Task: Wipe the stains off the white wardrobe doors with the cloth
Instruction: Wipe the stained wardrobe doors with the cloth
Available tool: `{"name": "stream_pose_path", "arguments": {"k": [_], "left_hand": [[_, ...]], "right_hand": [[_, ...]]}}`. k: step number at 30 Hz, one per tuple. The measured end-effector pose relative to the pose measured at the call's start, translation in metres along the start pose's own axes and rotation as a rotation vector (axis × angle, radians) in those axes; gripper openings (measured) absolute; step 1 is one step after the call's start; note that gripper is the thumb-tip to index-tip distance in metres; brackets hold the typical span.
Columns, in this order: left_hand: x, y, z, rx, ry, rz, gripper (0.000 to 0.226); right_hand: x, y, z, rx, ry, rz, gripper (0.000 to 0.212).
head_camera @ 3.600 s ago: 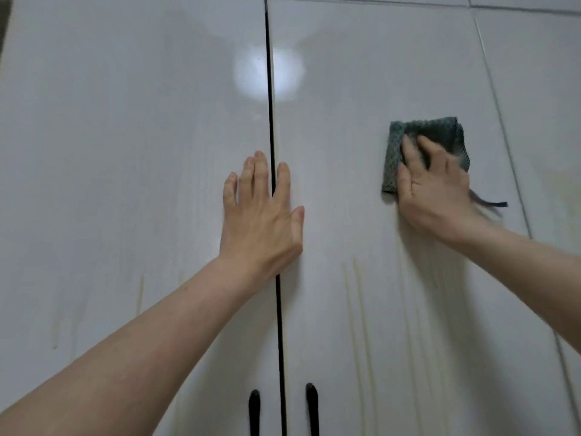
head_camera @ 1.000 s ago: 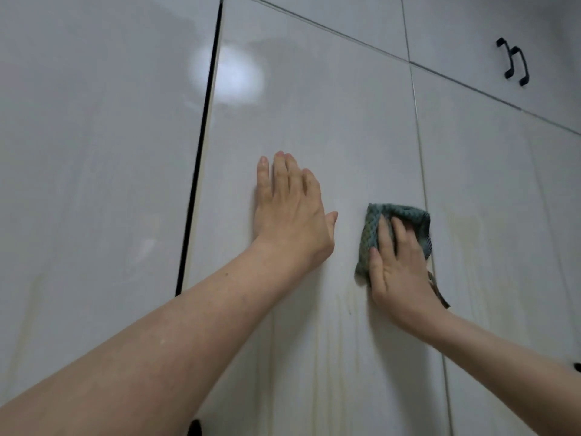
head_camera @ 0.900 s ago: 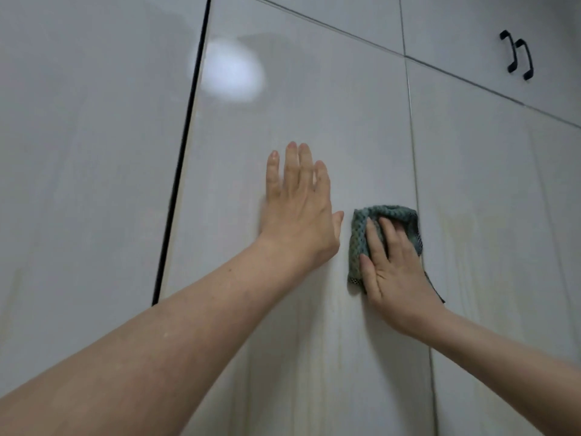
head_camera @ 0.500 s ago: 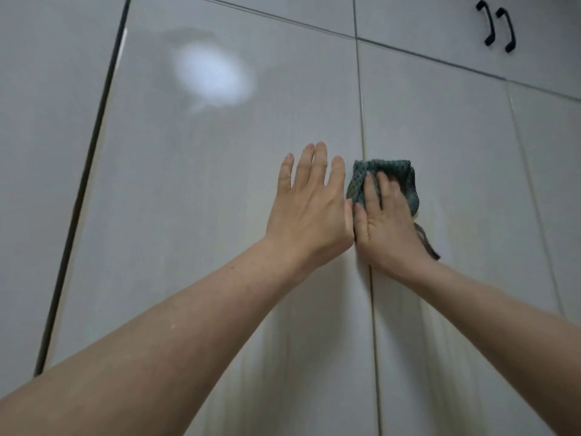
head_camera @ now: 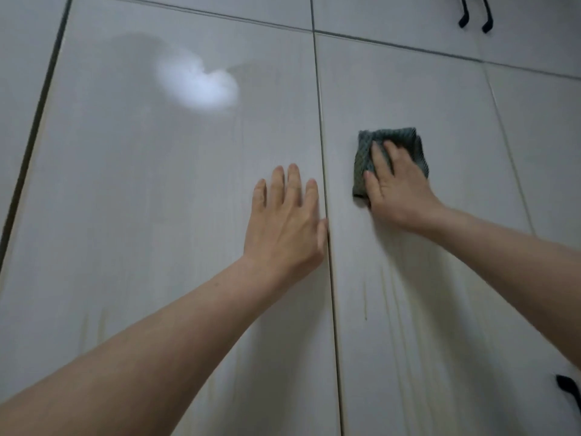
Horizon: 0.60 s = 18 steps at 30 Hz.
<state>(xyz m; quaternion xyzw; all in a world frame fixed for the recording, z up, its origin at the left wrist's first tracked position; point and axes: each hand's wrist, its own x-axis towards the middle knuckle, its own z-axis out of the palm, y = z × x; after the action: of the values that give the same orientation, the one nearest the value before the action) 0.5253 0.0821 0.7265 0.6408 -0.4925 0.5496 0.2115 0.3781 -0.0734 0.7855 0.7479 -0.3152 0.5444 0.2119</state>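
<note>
Both bare forearms reach up toward 12 o'clock. Left hand (head_camera: pixel 284 229) flat, fingers straight, palm on glossy white wardrobe door (head_camera: pixel 157 199) beside the seam. Right hand (head_camera: pixel 397 190) presses folded teal waffle-weave cloth (head_camera: pixel 361 162) against neighbouring door at 1 o'clock; yellowish drip stains (head_camera: pixel 390 297) below.

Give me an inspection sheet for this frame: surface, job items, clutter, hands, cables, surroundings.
Surface: white wardrobe doors, glossy, with a light glare; faint yellowish streaks low on the right-hand door.
Job's things: green cloth, folded, flat against the right-hand door.
Clutter: nothing seen.
Hands: left hand flat on the door beside the seam; right hand pressing the cloth with straight fingers, no grip.
Cables: nothing seen.
Surroundings: black handles on an upper door; another handle at lower right.
</note>
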Motion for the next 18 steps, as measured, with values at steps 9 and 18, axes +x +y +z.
{"name": "stream_pose_path", "arguments": {"k": [9,18], "left_hand": [[0.008,0.021,0.011,0.06,0.025,-0.09,0.068],[0.011,0.025,0.022,0.285,0.056,-0.072,0.074]], "right_hand": [[-0.115,-0.016,0.05,-0.004,0.21,-0.084,0.062],[-0.014,0.052,0.014,-0.012,0.154,0.096,0.068]]}}
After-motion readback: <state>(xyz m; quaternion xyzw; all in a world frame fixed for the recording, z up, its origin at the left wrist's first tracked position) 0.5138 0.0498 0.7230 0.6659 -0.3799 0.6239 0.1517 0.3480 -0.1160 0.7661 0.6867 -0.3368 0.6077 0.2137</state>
